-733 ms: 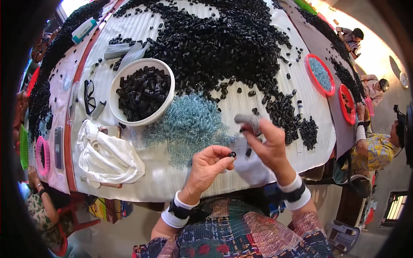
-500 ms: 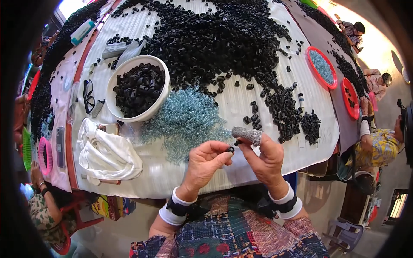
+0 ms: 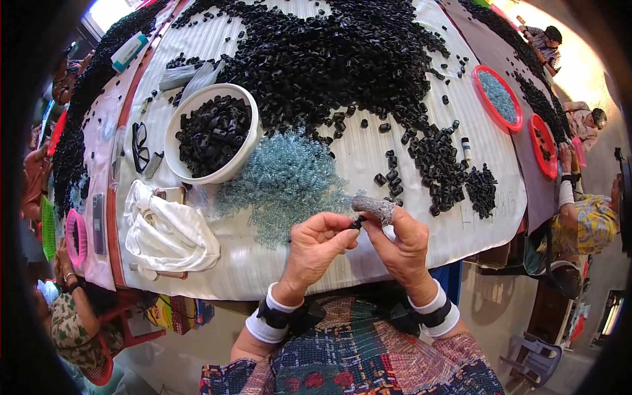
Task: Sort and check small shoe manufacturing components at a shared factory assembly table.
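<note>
My left hand (image 3: 316,249) pinches a small black plastic part (image 3: 357,224) between thumb and fingertips. Close against it, my right hand (image 3: 401,247) also has thumb and index finger closed on a small black piece, mostly hidden by the fingertips. A grey knitted finger cover (image 3: 374,208) wraps my right index finger. Just beyond my hands spreads a heap of clear bluish springs or coils (image 3: 283,181), too fine to tell which. To the right lie a group of black cylindrical parts (image 3: 436,171) and a small pile of thinner black pieces (image 3: 482,191).
A white bowl (image 3: 253,141) of black parts stands left, near glasses (image 3: 139,146) and a white cloth (image 3: 168,230). A large black heap (image 3: 329,59) covers the far table. Red trays (image 3: 519,122) sit right. Co-workers sit on both sides, one in a yellow patterned top (image 3: 586,224).
The black pieces in my two hands, apart before, have come together at my fingertips. My right hand has shifted slightly left, and the whole view has turned a little.
</note>
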Available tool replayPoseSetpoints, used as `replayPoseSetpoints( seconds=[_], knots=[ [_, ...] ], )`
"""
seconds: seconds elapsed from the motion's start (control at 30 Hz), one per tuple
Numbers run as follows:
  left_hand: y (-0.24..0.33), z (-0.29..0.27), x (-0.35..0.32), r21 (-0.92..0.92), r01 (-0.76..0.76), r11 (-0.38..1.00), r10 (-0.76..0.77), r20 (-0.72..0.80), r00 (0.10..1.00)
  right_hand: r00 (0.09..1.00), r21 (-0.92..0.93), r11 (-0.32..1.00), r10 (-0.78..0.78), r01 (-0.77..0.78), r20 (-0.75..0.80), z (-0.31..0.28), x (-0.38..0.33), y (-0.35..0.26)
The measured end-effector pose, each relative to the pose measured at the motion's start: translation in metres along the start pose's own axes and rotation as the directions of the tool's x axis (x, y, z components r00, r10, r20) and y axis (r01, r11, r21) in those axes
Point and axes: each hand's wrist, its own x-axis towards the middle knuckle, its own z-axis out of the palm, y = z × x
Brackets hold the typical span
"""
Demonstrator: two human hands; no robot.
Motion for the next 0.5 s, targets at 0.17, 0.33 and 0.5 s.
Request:
replayPoseSetpoints(
  seconds=[0.17, 0.33, 0.5],
  knots=[
    [0.0012, 0.0020, 0.0001, -0.027, -0.003, 1.000, 0.003, 0.000, 1.000, 0.998, -0.074, 0.995, -0.065, 0.066, 0.022, -0.0017, -0.0002, 0.0030],
    [0.0025, 0.0021, -0.0009, -0.004, 0.026, 1.000, -0.025, 0.009, 1.000, 0.991, -0.121, 0.984, -0.134, 0.131, -0.015, 0.0022, -0.0005, 0.0049],
    [0.0030, 0.0052, -0.0005, 0.023, 0.001, 1.000, -0.001, -0.001, 1.000, 0.974, -0.182, 0.957, -0.223, 0.224, 0.027, -0.0011, -0.0012, 0.0066]
  ],
)
